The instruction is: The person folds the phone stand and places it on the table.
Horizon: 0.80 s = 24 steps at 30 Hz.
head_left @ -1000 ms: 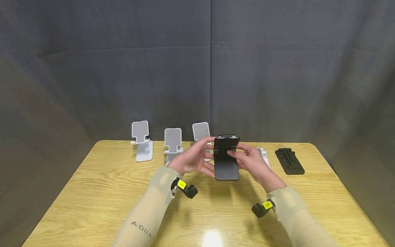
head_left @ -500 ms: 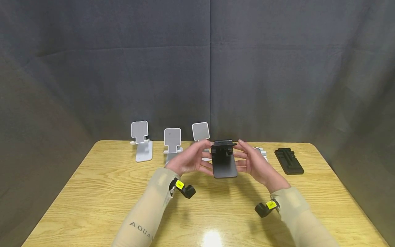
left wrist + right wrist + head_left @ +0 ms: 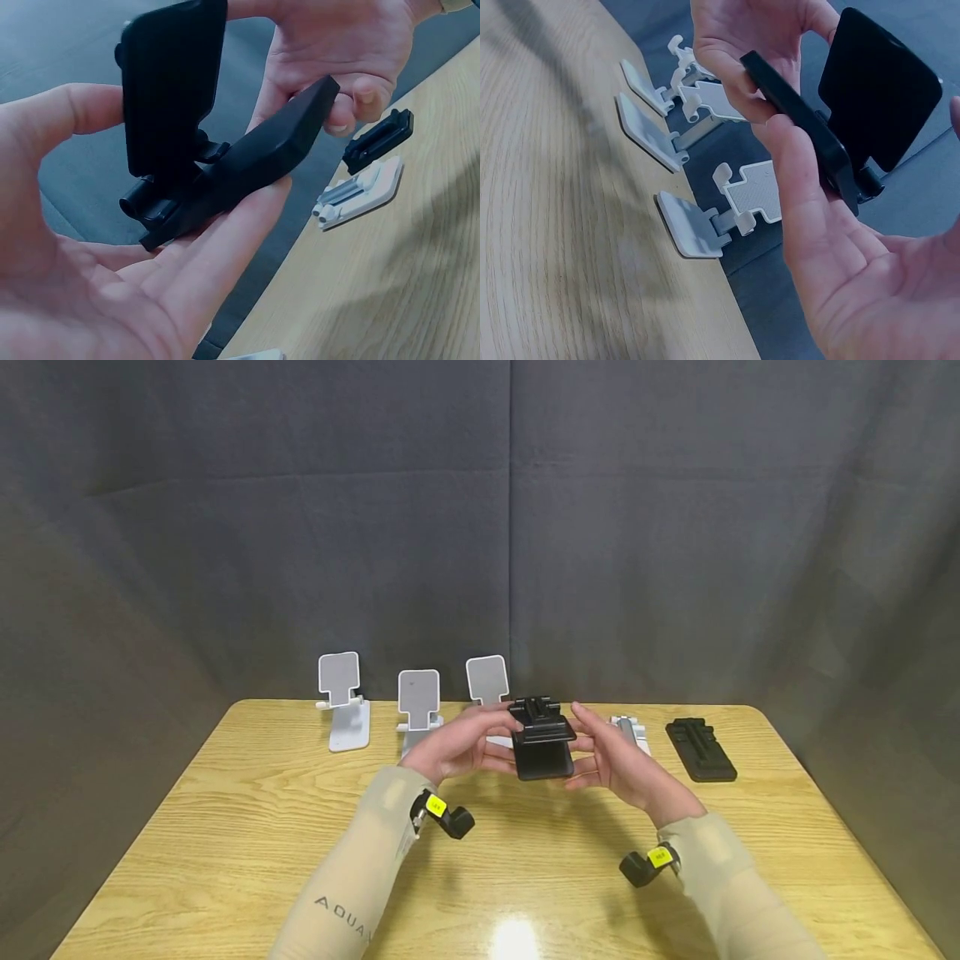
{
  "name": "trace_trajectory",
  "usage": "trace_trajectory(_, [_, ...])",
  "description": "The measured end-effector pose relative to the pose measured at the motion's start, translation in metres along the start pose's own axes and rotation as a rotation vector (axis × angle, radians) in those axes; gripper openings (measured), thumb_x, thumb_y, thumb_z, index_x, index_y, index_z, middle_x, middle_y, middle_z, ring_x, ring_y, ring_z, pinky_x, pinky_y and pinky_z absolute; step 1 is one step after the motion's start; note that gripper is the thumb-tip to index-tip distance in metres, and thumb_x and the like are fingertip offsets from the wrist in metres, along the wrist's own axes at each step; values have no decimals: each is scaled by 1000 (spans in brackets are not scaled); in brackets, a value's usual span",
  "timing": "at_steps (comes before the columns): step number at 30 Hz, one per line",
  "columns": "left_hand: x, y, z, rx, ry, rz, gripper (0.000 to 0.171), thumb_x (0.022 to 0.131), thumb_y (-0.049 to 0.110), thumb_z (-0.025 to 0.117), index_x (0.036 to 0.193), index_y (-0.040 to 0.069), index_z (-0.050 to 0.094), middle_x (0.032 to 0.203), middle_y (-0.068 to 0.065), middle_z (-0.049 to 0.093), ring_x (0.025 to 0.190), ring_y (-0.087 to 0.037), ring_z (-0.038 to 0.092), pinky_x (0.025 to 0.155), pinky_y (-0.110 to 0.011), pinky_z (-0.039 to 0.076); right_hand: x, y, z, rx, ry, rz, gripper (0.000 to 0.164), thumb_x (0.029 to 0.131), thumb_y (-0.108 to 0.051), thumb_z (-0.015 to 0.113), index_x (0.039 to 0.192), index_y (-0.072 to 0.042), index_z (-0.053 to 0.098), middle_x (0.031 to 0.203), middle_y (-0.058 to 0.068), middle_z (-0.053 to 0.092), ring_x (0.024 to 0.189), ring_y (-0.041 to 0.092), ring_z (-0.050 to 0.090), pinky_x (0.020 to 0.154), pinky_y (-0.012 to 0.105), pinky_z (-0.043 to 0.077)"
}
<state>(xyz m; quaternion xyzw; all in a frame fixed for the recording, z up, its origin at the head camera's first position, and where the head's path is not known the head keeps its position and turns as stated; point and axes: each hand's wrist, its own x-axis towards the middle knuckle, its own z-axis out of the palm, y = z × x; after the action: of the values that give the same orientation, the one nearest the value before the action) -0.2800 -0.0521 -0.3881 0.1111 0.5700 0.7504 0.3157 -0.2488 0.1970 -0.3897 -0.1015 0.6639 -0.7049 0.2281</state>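
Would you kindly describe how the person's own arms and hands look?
The left hand and right hand are bare. The left sleeve and right sleeve are beige and close-fitting, the left marked with dark capitals beginning "AQUA". At each wrist sits a small black device, the left device and right device each bearing a yellow label.

Black stand, hinged, partly unfolded, with flat panel angled steeply off thick, rounded-corner base in both wrist views. Held tilted in mid-air above table, between left hand and right hand.
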Motion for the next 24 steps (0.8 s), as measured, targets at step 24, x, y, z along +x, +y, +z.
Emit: trace_trajectory(24, [1,0,-1,35,73,63,64,93,-5,58,150,-11,30,121,-25,64,87,-26,72,84,-40,59,1,5,3,-17,35,-14,68,104,-30,59,151,9,29,115,18,65,76,21,73,72,31,60])
